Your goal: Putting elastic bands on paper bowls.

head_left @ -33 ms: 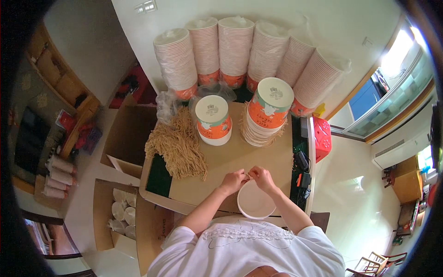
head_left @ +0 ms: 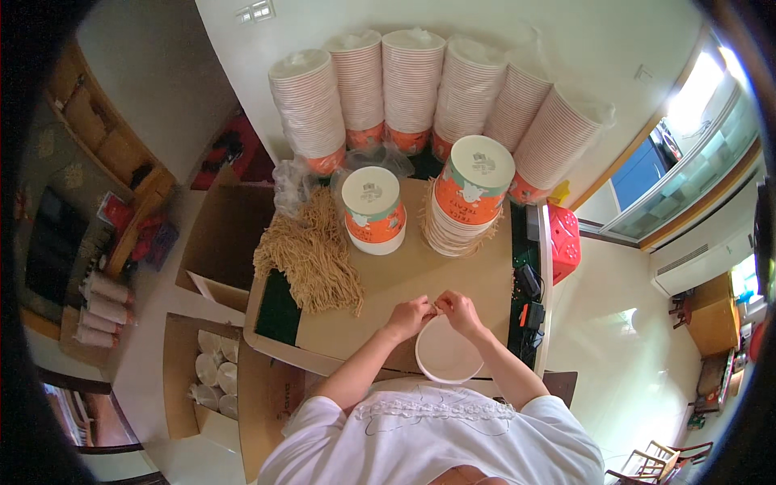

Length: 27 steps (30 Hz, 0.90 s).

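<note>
One white bucket (head_left: pixel 449 356), mouth up, sits btwn the forearms (head_left: pixel 362 365), just past the white shirt (head_left: pixel 436 440). At its far rim, L hand (head_left: pixel 411 318) & R hand (head_left: pixel 459 314) nearly meet: L fingers curl in, tips partly hidden, can't tell if they pinch anything; R thumb & fingers look to pinch the rim, poss. w/ smth thin, too small to tell. For neat rim work, I'd say steady bucket vs. shirt, bring both sets of tips close tog. & go light, b/c a thin edge may crease or tear. Cardboard sheet (head_left: pixel 388 301) spreads beyond bucket; black adapters (head_left: pixel 529 314) lie beyond & R of it. Tan cord pile (head_left: pixel 311 259) lies beyond & L of bucket, strands tangled. Farther past bucket: upturned orange-banded stack (head_left: pixel 473 198), roughly straight ahead; shorter stack (head_left: pixel 374 212), ahead-L. Farthest beyond bucket, six tall bagged stacks (head_left: pixel 412 85) line the wall (head_left: pixel 598 48).
</note>
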Tool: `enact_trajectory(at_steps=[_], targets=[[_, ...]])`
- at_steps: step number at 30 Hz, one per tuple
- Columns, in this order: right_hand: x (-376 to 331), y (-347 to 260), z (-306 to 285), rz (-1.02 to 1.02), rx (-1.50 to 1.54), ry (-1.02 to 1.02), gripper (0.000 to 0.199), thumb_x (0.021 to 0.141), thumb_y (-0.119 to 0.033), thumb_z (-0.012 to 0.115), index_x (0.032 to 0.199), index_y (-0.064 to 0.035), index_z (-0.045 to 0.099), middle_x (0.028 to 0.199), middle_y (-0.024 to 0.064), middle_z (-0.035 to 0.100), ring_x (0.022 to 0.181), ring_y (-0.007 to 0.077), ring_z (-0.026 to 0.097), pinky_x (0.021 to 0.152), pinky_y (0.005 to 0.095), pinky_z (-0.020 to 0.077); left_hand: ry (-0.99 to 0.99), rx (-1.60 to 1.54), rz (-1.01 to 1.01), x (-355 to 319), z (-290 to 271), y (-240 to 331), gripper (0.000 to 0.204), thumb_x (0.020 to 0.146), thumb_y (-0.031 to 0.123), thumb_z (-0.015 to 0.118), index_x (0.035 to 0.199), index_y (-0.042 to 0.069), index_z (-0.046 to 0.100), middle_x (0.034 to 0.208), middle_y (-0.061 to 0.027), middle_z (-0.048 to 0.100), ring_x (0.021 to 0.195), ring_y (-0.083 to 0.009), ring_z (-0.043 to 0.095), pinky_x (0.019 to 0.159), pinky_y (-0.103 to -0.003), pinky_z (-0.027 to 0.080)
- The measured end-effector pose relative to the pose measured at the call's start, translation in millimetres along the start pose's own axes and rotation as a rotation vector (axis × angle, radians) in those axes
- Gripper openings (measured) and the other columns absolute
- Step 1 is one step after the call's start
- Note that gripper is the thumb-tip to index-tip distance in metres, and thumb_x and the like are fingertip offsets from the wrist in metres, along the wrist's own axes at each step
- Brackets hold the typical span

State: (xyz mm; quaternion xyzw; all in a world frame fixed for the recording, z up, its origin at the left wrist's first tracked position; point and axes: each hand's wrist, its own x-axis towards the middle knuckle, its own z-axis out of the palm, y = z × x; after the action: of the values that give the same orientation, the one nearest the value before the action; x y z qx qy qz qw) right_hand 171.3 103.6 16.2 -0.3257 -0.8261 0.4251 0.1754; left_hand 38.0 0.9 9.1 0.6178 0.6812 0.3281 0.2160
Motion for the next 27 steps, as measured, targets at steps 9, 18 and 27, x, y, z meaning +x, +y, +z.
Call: enact_trajectory(at_steps=[9, 18, 27], targets=[[-8.0, 0.4, -0.9, -0.038, -0.090, 0.086, 0.010, 0.076, -0.011, 0.060, 0.078, -0.0016, 0.060, 0.073, 0.0133, 0.059, 0.065, 0.0257, 0.058, 0.059, 0.0326, 0.0468, -0.053, -1.152, -0.585, 1.5, 18.0, -15.9, 0.011, 0.084, 0.016, 0.055, 0.082, 0.007, 0.061, 0.072, -0.0017, 0.059, 0.057, -0.0077, 0.053, 0.049, -0.019, 0.042], [-18.4, -17.0, 10.1, -0.016, -0.106, 0.213, 0.010, 0.076, -0.014, 0.060, 0.074, -0.0041, 0.061, 0.077, 0.0110, 0.059, 0.076, 0.0263, 0.055, 0.069, 0.0376, 0.0410, -0.068, -1.501, -0.813, 0.2, 26.1, -24.1, 0.010, 0.083, 0.014, 0.056, 0.084, 0.006, 0.062, 0.072, -0.0018, 0.061, 0.053, -0.0067, 0.053, 0.045, -0.016, 0.040], [-33.6, -34.2, 4.0, -0.133, -0.163, 0.226, 0.016, 0.074, -0.002, 0.055, 0.087, -0.0058, 0.064, 0.090, 0.0122, 0.059, 0.086, 0.0292, 0.054, 0.078, 0.0370, 0.0430, -0.073, -1.437, -0.819, -2.6, 22.6, -20.8, 0.009, 0.082, 0.014, 0.059, 0.084, 0.006, 0.064, 0.070, 0.0003, 0.061, 0.053, -0.0040, 0.051, 0.044, -0.016, 0.039]])
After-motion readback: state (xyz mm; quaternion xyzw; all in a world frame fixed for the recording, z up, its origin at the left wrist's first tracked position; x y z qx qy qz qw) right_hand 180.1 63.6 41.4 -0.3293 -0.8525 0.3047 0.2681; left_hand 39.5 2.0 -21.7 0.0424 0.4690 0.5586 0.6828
